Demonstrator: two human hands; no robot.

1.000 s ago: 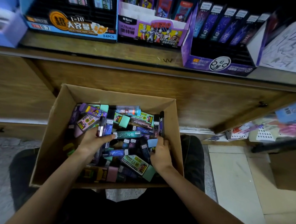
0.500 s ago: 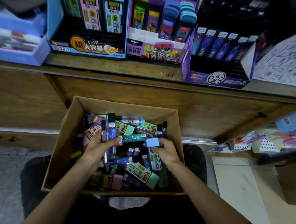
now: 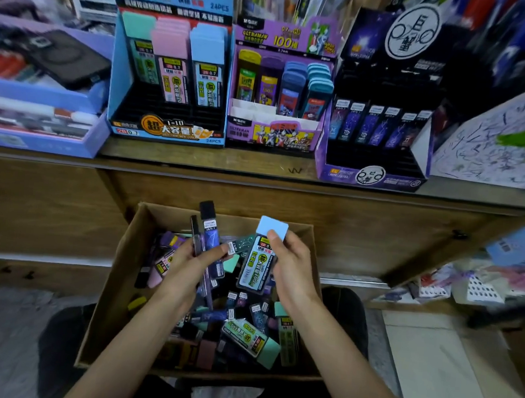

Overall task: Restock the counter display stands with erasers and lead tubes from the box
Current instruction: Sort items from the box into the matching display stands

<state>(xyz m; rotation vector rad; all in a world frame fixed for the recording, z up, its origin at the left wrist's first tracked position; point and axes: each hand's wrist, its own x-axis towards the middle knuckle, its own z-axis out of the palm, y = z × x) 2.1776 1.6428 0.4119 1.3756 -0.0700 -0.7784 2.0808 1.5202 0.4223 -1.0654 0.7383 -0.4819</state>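
While the right hand (image 3: 293,271) pinches a flat lead case with a pale blue cap and a dark labelled body (image 3: 258,262) between thumb and fingers, the left hand (image 3: 185,266) grips two slim dark lead tubes with purple print (image 3: 209,235), fingers curled round them, tubes upright.

Both hands are above the open brown cardboard box (image 3: 115,281): the right at one o'clock of its middle, the left at eleven o'clock. The box holds a loose heap of teal, pink, purple and black cases and tubes; which are erasers cannot be told.

At twelve o'clock from the box, the wooden counter (image 3: 195,158) bears three card display stands:
- The blue stand (image 3: 166,130), at eleven o'clock, carries teal, pink and blue cases at the back; its front slots are bare.
- The purple stand (image 3: 272,134), at twelve o'clock, holds upright capped cases.
- The dark violet stand (image 3: 371,175), at one o'clock, carries one row of slim tubes behind bare slots.

Assessment: restocking is at an early stage. Stock is in hand but not yet placed, and most of it remains in the box.
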